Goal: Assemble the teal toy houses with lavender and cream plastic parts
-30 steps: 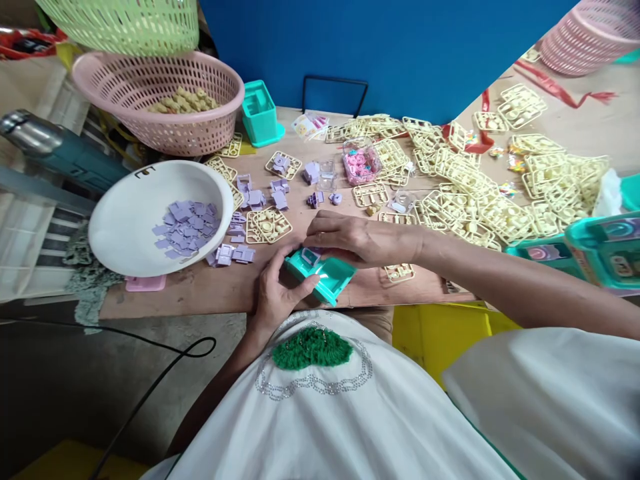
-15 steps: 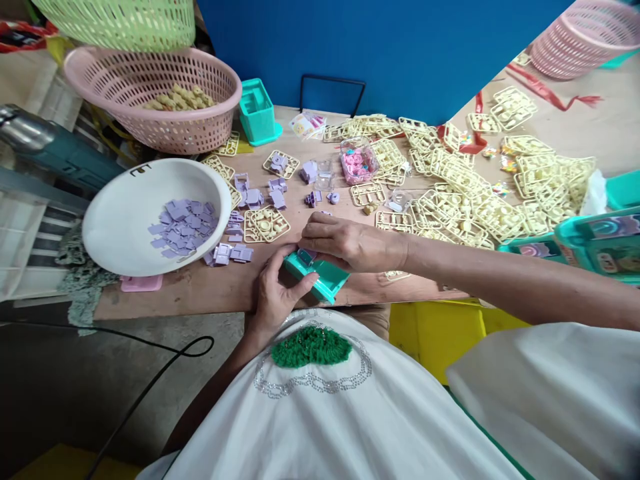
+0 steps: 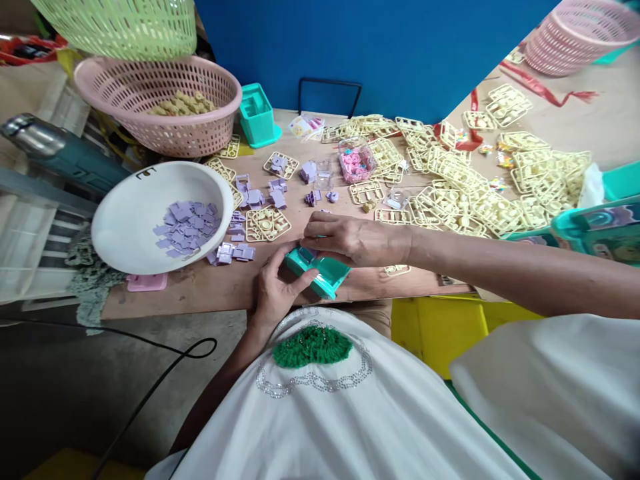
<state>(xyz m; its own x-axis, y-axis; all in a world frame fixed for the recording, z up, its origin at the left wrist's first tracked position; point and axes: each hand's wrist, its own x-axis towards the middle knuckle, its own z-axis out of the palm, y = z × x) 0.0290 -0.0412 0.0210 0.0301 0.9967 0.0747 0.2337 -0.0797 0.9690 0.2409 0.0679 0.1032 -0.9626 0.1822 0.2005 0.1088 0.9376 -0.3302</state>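
Observation:
A teal plastic box [image 3: 327, 273] lies tilted at the table's front edge, its hollow side facing up. My left hand [image 3: 280, 283] grips its left end, with the thumb along the near rim. Over the far left part of the box, my right hand [image 3: 345, 240] is closed with its fingertips pinched together. Whatever those fingertips hold is hidden beneath them. Just left of my hands lie several purple plastic parts [image 3: 243, 252] and a cream sprue frame [image 3: 267, 224]. Beyond my right hand sit two small purple pieces, one of them round [image 3: 333, 197].
A white bowl [image 3: 117, 230] of purple pieces stands at left, below a pink basket [image 3: 190, 137] and a green one [image 3: 120, 30]. Cream sprues [image 3: 460, 173] pile up at right. A blue panel [image 3: 325, 53] rises behind. A clear tub [image 3: 357, 160] holds pink pieces.
The view has shifted slightly. Both hands keep nearly the same places on the teal box, and the right fingertips have moved only a little.

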